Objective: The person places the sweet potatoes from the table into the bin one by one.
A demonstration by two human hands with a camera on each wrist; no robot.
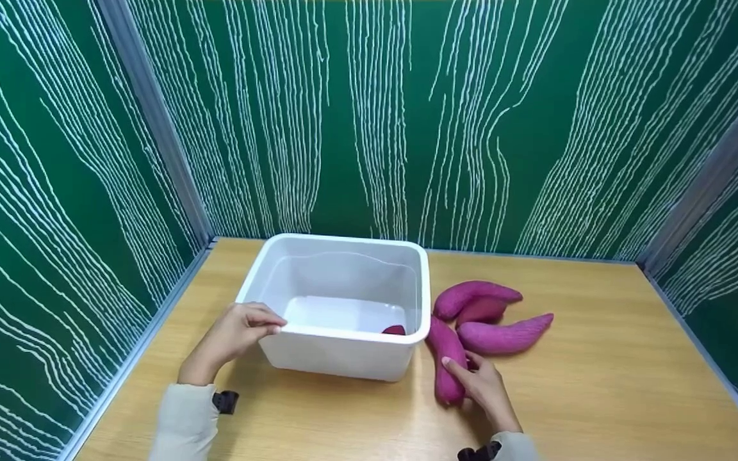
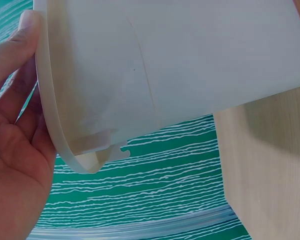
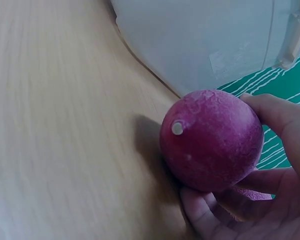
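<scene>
"How are the hands placed?"

"The left hand (image 1: 236,333) pinches the rim of the white bin (image 1: 337,356) by its near left corner. The right hand (image 1: 484,384) grips a long sweet potato (image 1: 447,368) toward its near end, thumb on one side and fingers round the other."

"And where is that piece?"

"Outside the bin, at its near right corner. The far end comes up close to the wall; the pictures don't settle whether the two touch, or whether the piece is off the table (image 1: 625,365)."

"What could go wrong?"

"Held so far from its middle, it might swing or dip if raised and catch the rim. Being round, it could also roll out of a slack grip."

"And its neighbours?"

"An arched sweet potato (image 1: 475,294), a darker one (image 1: 484,310) and a tapered one (image 1: 507,337) crowd its far end, so a sideways drag could set them rolling."

"And the bin?"

"A hard tug on that corner might tilt it, and the red piece (image 1: 394,330) inside, mostly hidden behind the near wall, could slide."
</scene>
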